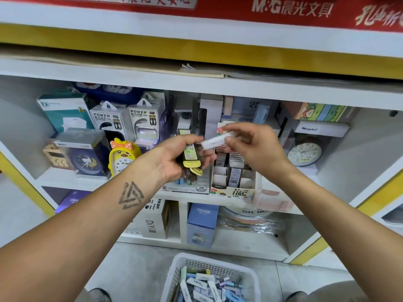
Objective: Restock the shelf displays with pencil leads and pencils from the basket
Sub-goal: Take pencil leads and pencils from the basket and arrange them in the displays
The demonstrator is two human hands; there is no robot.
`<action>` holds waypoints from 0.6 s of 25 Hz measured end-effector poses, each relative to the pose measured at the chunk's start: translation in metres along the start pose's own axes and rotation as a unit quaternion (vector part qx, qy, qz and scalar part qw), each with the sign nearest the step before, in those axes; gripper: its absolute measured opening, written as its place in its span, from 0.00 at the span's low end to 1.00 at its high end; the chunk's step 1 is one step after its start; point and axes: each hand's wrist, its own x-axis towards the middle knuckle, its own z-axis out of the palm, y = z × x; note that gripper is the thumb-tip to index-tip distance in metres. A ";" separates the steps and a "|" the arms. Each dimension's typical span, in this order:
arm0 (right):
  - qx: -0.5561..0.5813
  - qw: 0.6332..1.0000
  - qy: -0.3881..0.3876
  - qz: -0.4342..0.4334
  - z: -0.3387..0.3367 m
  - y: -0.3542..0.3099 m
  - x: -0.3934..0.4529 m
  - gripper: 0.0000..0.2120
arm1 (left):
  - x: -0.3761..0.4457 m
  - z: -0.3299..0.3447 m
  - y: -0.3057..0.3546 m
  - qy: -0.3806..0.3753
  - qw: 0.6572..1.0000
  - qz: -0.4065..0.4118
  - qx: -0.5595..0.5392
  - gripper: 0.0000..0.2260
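Note:
My left hand point(174, 158) grips a bundle of dark lead cases with yellow caps point(190, 159) in front of the middle shelf. My right hand point(255, 142) pinches one white lead case point(214, 141), held level between the two hands. Just below it stands a cardboard display box point(234, 184) with several upright lead cases in slots; some front slots hold nothing. A second display box marked 2B point(192, 188) sits left of it, partly hidden by my left hand. On the floor a white plastic basket point(185, 261) holds several pastel and white lead cases.
Boxed power banks point(109, 120), a yellow duck alarm clock point(124, 158) and a blue clock point(87, 162) fill the shelf's left side. A round clock point(304, 152) stands at right. Lower shelf holds a blue CRUHRE box point(201, 223) and a white DIY box point(154, 223). My shoes flank the basket.

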 end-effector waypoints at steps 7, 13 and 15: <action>0.167 0.980 0.006 0.104 0.009 -0.004 0.012 0.08 | -0.011 -0.023 0.011 0.058 0.996 0.004 0.071 0.07; 0.127 0.985 -0.053 0.103 0.031 0.005 0.025 0.11 | -0.026 -0.050 0.032 0.090 0.995 0.035 0.033 0.07; 0.105 0.987 -0.070 0.095 0.041 0.005 0.030 0.10 | -0.031 -0.061 0.037 0.103 0.993 0.045 0.026 0.06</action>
